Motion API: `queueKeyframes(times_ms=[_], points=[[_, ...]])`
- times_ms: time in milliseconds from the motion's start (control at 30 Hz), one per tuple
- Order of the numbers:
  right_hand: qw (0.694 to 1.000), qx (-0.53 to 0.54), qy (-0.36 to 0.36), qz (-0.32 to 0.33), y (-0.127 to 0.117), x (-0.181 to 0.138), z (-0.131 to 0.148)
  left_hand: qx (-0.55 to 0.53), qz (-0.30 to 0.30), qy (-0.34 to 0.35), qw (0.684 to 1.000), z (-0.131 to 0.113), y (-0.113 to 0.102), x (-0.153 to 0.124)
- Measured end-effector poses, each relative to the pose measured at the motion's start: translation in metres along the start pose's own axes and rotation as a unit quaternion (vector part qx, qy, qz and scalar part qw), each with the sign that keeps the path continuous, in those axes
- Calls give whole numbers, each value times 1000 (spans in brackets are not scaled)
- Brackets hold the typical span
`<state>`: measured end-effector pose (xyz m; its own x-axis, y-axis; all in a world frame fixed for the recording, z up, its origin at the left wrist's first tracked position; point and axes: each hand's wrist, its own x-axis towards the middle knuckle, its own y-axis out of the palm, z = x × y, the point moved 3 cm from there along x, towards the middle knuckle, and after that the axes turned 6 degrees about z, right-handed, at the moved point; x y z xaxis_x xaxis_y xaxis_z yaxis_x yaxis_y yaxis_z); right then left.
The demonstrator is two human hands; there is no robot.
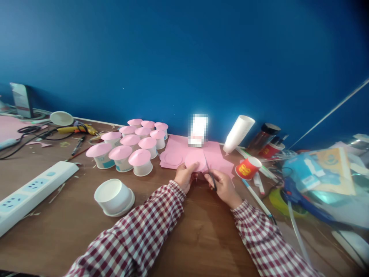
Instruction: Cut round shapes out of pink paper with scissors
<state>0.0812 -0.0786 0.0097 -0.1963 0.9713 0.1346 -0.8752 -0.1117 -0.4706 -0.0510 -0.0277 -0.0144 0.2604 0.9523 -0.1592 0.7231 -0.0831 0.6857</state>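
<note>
- One white power strip (pixel 37 188) lies far out at nine o'clock from the hands.
- Between eight and nine o'clock, an upturned white tub (pixel 109 194) sits on the tabletop (pixel 207 238) near the checked left sleeve (pixel 138 219); a swinging elbow could knock it.
- Toward ten o'clock, twelve pink-capped cups (pixel 129 141) stand close together; one bump could topple several.
- At the centre, the left hand (pixel 186 177) has its fingers closed on a pink paper disc (pixel 194 157), thumb on top. A slack pinch could let the disc turn, leaving a ragged edge.
- Around twelve o'clock, beyond the disc, are pink sheets (pixel 174 142); blades dipping low could nick them.
- Just right of centre, the right hand (pixel 225 186) has its fingers curled around scissors (pixel 213 180), blades at the disc's right edge; their opening is unclear. An overlong snip could bite into the disc.
- Near half past one, a white cup stack (pixel 239 132) leans; at three o'clock is a red cup (pixel 248 169). A rightward jerk could upset the nearer red one.
</note>
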Motion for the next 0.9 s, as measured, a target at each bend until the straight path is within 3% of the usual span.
queueKeyframes(times_ms=[367,900], points=[[996,25,12,-88,-3,1,-18,-7,-10,10,1000,0,0,0],[995,-62,-6,-84,0,0,-14,12,27,35,999,0,2,0]])
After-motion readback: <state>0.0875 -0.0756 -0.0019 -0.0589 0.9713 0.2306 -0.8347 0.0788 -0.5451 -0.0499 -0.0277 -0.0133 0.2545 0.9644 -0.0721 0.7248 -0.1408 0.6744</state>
